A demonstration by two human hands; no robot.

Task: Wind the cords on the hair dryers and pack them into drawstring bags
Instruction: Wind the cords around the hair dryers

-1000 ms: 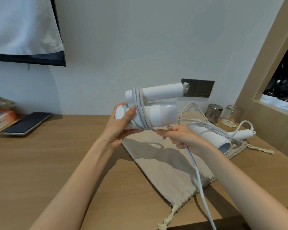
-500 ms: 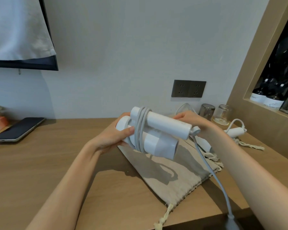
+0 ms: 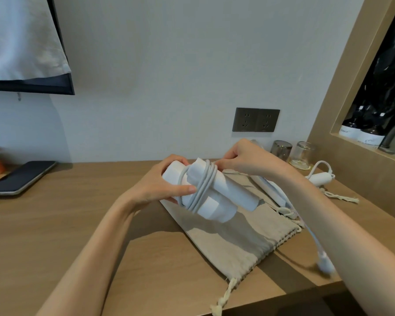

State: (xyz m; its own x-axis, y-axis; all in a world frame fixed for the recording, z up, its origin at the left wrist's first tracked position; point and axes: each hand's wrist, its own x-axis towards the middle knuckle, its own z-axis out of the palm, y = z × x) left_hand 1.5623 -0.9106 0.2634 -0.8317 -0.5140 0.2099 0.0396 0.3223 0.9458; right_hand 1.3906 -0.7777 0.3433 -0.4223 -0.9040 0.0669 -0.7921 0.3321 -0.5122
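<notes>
You hold the hair dryer [image 3: 217, 201] in the air just above the drawstring bag [image 3: 233, 242], which lies flat on the table [image 3: 66, 224]. Its handle is folded against the barrel. Your left hand [image 3: 160, 185] grips the rear end of the body, fingers curled round it and the thumb [image 3: 183, 190] pressed along the side, touching the wound loops.

Your right hand [image 3: 244, 160] sits behind the top of the dryer with its fingers curled and seemingly pinching the cord [image 3: 203, 185] where it meets the loops, though the contact itself is partly hidden. The free tail drops under your right forearm to the plug [image 3: 324, 266], which hangs blurred off the table edge.

The dryer looks like light, hard, smooth plastic, so it may slip in your grip; take it round the barrel, not by the loops. The cord looks springy and likely to uncoil if you slacken it, so hold each turn down with your left thumb. The bag is soft cloth and will need its mouth held open. A second hair dryer [image 3: 319, 179] lies well apart, to the right.
</notes>
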